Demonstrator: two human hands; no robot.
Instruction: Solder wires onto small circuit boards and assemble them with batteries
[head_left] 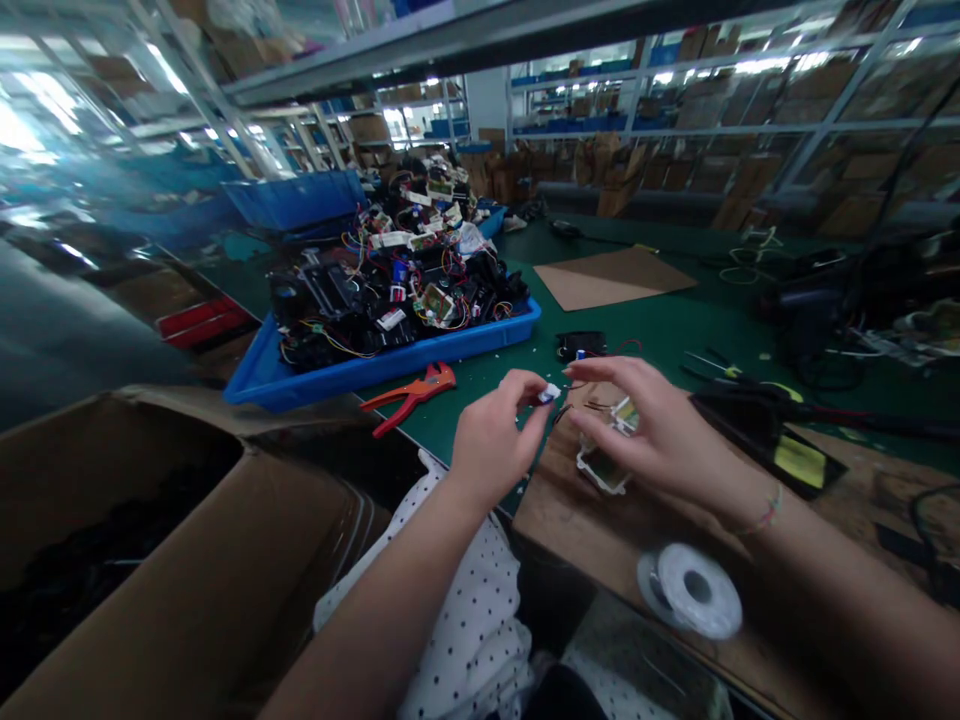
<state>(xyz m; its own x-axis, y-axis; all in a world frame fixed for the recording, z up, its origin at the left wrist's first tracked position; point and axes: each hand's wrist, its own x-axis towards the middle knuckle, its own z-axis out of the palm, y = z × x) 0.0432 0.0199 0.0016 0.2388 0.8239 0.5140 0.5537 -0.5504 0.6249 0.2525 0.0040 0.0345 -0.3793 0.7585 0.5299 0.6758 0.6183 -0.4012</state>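
Note:
My left hand (495, 435) is closed in a pinch on a small white connector (550, 393) with a bit of blue at its lower side. Just right of it, my right hand (637, 415) has its thumb and fingers apart, with thin dark wires near the fingertips. Beneath that hand, partly covered by it, a circuit board in a white frame (604, 468) lies on the wooden board (555, 500). A small black part (581, 345) with a red wire lies on the green mat beyond my hands.
A blue tray (390, 365) heaped with black parts and wires stands left, with red cutters (412, 397) before it. Cardboard (611, 278) lies behind. A wire spool (697, 590) sits front right, pliers (712, 365) farther right. An open carton (150, 560) stands lower left.

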